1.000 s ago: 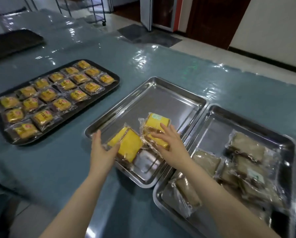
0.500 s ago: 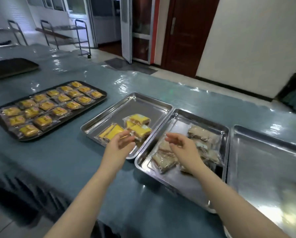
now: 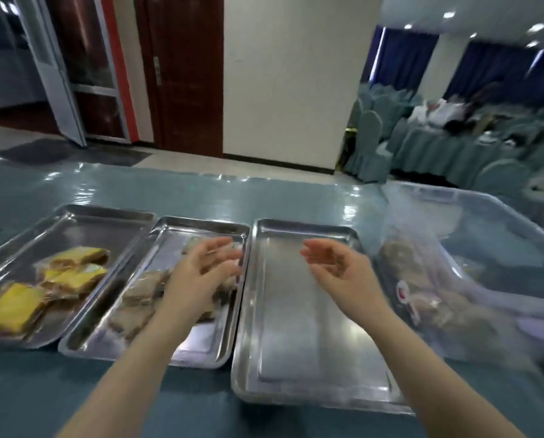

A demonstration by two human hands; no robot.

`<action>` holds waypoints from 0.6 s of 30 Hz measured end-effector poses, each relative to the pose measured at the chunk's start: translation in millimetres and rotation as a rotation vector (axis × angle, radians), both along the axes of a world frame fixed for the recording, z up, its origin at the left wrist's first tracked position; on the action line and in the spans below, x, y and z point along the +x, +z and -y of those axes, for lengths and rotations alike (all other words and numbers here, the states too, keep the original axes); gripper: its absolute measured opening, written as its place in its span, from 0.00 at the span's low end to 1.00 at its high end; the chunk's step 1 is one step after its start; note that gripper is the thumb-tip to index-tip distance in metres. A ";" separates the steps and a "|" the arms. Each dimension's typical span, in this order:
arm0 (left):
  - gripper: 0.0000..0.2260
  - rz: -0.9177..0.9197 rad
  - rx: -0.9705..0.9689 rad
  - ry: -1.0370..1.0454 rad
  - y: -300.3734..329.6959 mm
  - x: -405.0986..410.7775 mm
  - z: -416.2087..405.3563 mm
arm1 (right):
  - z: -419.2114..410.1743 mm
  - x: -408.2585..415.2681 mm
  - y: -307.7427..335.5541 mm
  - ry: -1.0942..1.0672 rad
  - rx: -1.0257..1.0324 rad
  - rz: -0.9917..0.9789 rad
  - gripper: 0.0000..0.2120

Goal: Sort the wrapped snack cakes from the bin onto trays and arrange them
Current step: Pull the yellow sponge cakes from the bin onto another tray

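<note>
Both hands are between loads: the left hand (image 3: 201, 273) hovers with relaxed, spread fingers over the middle tray (image 3: 226, 352) of brown cakes (image 3: 138, 298), the right hand (image 3: 337, 273) equally loose over the bare tray (image 3: 311, 358), each grip holding nothing. Yellow cakes (image 3: 71, 276) lie in the left tray (image 3: 113, 216). Next comes a reach into the clear bin (image 3: 501, 254) at right, where blurred packets seem to remain. The teal worktop (image 3: 201, 194) is glossy; a door (image 3: 185, 74) stands behind.

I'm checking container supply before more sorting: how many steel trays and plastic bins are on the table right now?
Steel trays: 3
Clear plastic bins: 1
Total: 4 containers
</note>
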State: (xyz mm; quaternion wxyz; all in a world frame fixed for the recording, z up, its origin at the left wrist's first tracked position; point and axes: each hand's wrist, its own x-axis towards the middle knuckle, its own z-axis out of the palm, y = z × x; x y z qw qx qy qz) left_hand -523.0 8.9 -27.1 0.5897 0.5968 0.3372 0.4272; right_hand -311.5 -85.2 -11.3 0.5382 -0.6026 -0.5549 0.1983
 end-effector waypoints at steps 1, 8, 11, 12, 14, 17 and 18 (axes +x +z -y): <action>0.14 0.008 0.017 -0.031 3.4 23.0 3.0 | 12.3 21.9 6.1 -0.038 0.010 0.044 0.20; 0.14 0.043 0.119 -0.152 27.4 197.0 37.5 | 94.3 191.7 43.4 -0.235 -0.028 0.294 0.18; 0.13 0.040 0.155 -0.199 28.4 261.5 52.0 | 119.7 256.8 44.5 -0.313 -0.063 0.290 0.15; 0.13 0.034 0.162 -0.206 27.3 279.1 56.1 | 126.0 275.0 43.0 -0.328 -0.078 0.285 0.15; 0.13 0.022 0.164 -0.206 24.2 308.8 63.8 | 134.9 307.9 40.1 -0.342 -0.112 0.271 0.16; 0.13 -0.023 0.162 -0.221 17.2 342.2 70.5 | 139.7 350.8 32.3 -0.325 -0.176 0.256 0.14; 0.13 -0.052 0.172 -0.225 15.0 351.6 71.0 | 139.5 364.0 28.3 -0.310 -0.209 0.263 0.14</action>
